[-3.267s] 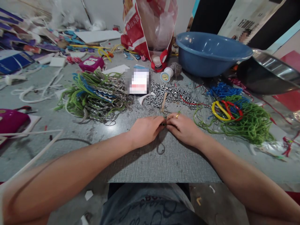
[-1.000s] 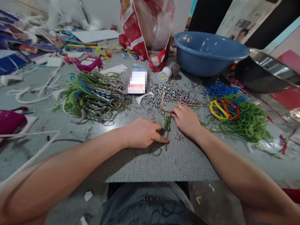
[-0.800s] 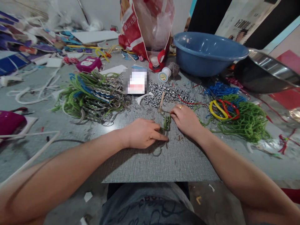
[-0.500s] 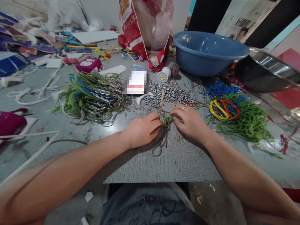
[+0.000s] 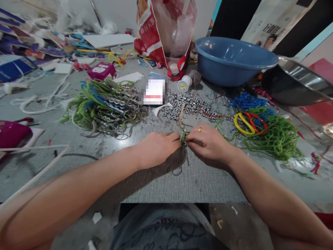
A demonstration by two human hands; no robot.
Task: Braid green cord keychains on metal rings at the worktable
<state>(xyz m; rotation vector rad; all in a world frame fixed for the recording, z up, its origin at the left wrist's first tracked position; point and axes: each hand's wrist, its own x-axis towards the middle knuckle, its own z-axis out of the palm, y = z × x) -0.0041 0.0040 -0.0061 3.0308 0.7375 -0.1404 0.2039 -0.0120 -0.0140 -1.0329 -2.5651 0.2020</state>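
Fingers of the left hand (image 5: 158, 150) and right hand (image 5: 212, 145) pinch a short green cord piece (image 5: 183, 135) between them, nearly closed. It lies mid-table (image 5: 208, 187), long axis running away from the person, grey tails (image 5: 187, 160) trailing nearward. Beyond are metal nuts (image 5: 179, 104); farther back, a red bag (image 5: 149, 31) shows white Chinese characters, mostly illegible.

Green cord (image 5: 183, 135), partly hidden, between 2 hands (image 5: 156, 149)

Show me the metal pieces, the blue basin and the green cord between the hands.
Metal pieces (image 5: 192, 105): head view, pile's middle.
Blue basin (image 5: 229, 74): head view, front outer wall.
Green cord (image 5: 183, 135): head view, visible middle.
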